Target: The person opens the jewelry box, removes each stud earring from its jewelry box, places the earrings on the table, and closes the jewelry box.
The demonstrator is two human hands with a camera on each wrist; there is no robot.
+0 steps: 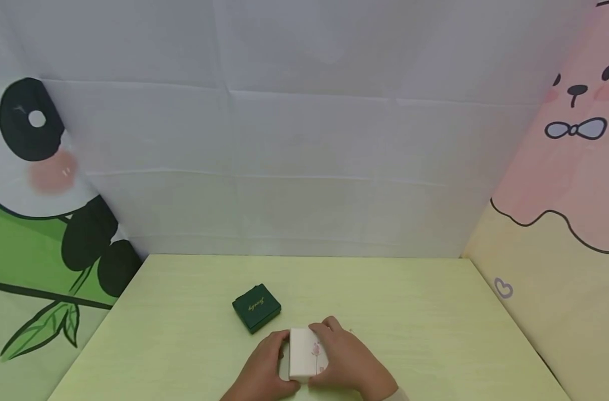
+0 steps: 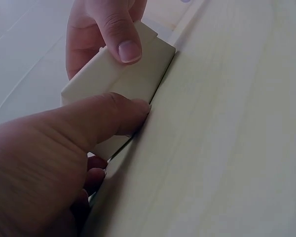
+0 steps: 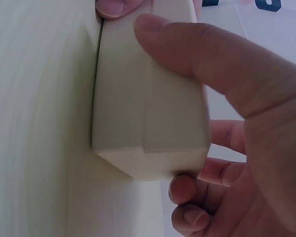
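Observation:
A small white box (image 1: 300,356) with a pink flower drawn on its top rests on the table between both hands. My left hand (image 1: 264,363) grips its left side, with the thumb on the near face low by the table, as the left wrist view shows. From the right, my right hand (image 1: 351,356) holds the box by its upper part, thumb on the near face and fingers around the far side. A seam between lid and base runs along the box (image 3: 123,89) in the right wrist view. Whatever is inside stays hidden.
A dark green box (image 1: 256,307) with gold lettering lies behind and left of the white box. The pale yellow table (image 1: 409,312) meets a white cloth wall (image 1: 304,139) at the back. Cartoon-printed panels stand at both sides.

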